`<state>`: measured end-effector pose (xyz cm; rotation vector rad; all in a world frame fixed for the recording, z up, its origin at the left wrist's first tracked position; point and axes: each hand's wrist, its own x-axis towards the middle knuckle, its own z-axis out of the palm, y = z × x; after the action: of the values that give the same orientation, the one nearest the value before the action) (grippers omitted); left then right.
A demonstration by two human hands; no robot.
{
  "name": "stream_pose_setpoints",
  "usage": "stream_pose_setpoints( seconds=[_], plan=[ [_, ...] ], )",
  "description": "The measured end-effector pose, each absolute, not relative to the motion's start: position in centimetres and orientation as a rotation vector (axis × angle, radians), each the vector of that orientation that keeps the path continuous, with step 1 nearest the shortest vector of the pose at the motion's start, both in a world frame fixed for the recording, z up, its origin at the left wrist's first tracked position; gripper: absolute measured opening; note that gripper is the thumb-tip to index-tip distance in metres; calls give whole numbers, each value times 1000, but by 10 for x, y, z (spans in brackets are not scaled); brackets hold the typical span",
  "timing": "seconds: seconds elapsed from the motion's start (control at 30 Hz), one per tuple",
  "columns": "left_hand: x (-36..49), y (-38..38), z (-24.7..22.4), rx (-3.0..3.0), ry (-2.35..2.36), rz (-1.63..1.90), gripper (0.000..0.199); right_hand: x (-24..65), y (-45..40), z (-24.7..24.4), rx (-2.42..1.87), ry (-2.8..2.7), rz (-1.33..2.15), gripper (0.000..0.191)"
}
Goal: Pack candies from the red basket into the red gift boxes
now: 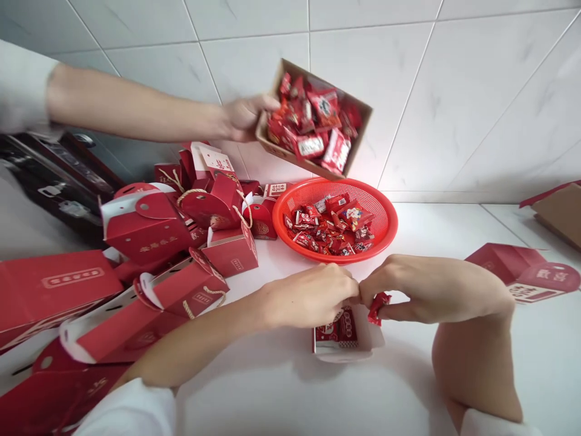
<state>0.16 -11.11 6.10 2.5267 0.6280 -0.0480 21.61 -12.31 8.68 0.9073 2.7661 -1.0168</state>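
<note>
A small open gift box (pixel 338 357) with a white inside stands on the white table, red wrapped candies (pixel 345 330) lying in it. Above its far edge is my left hand (pixel 313 295), fingers curled down; their tips and whatever they hold are hidden. My right hand (pixel 420 287) pinches a red wrapped candy (pixel 379 307) over the box's right side. The two hands meet at the fingers. Just beyond them sits a red plastic basket (pixel 390 221) with many red wrapped candies (pixel 336 227) in it.
Another person's hand (pixel 247 115) holds a cardboard box (pixel 313 163) of candies tilted above the basket. Red gift boxes (pixel 149 224), some with rope handles, crowd the left side. At right lie another red box (pixel 521 269) and a brown carton (pixel 560 212). A tiled wall (pixel 454 109) rises behind.
</note>
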Motion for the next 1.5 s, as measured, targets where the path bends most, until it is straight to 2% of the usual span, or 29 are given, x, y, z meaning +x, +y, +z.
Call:
stream_pose_setpoints(
  seconds=[0.27, 0.4, 0.6, 0.83, 1.0, 1.2, 1.37, 1.5],
  plan=[
    [10, -109, 53, 2465, 579, -365, 24, 214, -124, 89, 844, 2759, -1076, 26],
    [21, -107, 50, 2301, 516, -372, 28, 215, -124, 89, 884, 2744, -1051, 26],
    [25, -109, 55, 2539, 580, -587, 27, 218, -126, 88, 900, 2775, -1021, 25],
    [27, -108, 67, 2542, 594, -896, 21, 215, -123, 89, 865, 2749, -1038, 27],
    [38, -112, 57, 2457, 496, -1013, 41, 213, -122, 92, 879, 2712, -1049, 27],
    [35, -110, 57, 2333, 344, -985, 34, 216, -118, 88, 794, 2768, -1113, 24],
    [31, -112, 59, 2342, 322, -1053, 36, 217, -115, 84, 766, 2847, -1114, 14],
    [13, -108, 72, 2494, 404, -861, 33, 217, -114, 84, 784, 2996, -1197, 13]
  ],
)
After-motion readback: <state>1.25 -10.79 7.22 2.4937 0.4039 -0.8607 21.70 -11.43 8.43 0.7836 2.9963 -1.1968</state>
